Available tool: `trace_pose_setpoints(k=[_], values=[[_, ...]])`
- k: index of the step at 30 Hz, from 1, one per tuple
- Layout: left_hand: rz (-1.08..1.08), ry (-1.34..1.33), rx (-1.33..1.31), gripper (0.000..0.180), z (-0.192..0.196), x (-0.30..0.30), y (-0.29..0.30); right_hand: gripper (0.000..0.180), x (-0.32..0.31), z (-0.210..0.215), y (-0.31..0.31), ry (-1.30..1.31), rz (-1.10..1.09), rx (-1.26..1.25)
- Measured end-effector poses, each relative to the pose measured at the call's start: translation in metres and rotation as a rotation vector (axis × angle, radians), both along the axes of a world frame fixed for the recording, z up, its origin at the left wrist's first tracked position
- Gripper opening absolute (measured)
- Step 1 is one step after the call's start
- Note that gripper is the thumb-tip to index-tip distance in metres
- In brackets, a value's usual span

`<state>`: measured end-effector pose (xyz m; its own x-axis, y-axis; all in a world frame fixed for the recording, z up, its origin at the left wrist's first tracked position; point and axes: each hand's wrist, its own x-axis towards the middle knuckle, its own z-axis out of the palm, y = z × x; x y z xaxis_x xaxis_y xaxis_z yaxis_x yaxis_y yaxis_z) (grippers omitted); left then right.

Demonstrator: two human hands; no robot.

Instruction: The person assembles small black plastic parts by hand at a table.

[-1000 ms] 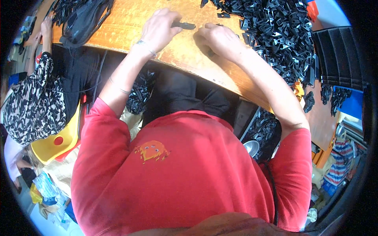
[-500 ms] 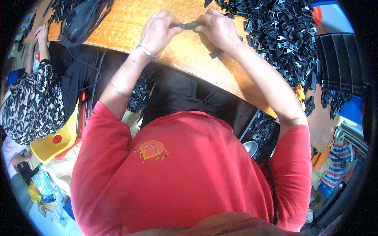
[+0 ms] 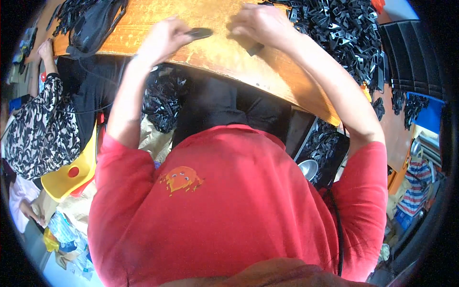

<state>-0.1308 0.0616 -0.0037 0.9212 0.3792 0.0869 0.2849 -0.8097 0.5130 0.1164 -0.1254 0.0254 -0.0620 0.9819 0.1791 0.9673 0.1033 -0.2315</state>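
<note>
My left hand [image 3: 163, 40], blurred by motion, is closed on a small black plastic part [image 3: 200, 33] whose rounded end sticks out to the right over the wooden table [image 3: 215, 60]. Apart from it, my right hand [image 3: 262, 23] hovers over the table, its fingers smeared and curled. Whether anything is between them cannot be made out. Just below the right hand, another small black piece [image 3: 255, 49] lies on the wood. To the right of that hand spreads a big heap of black plastic parts [image 3: 334, 40].
A black mesh bag [image 3: 93, 31] lies at the table's left, near a seated person in a patterned top [image 3: 40, 129]. Below the table edge sit more black parts [image 3: 165, 103] and a metal bowl [image 3: 308, 169]. A black ribbed tray [image 3: 413, 60] stands at the right.
My hands have come apart; both held the black part between them before. The left hand has moved left and toward me with a black part, and the right has shifted slightly left.
</note>
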Motion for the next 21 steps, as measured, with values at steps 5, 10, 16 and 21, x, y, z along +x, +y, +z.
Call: trace_pose_setpoints(k=[5,10,16,21], values=[[0.078,-0.04,-0.457,0.028,0.008,-0.04,0.031,0.034,-0.008,0.014,-0.07,-0.036,-0.027,-0.161],[0.16,-0.298,0.073,0.035,0.0,0.046,0.038,0.027,-0.01,0.002,-0.062,-0.033,-0.018,-0.09],[0.243,-0.323,0.298,0.026,-0.034,0.133,0.073,0.031,-0.018,0.003,-0.035,0.093,0.023,-0.096],[0.212,-0.219,0.28,0.018,-0.025,0.136,0.057,0.018,-0.022,0.001,-0.026,0.081,0.017,-0.095]])
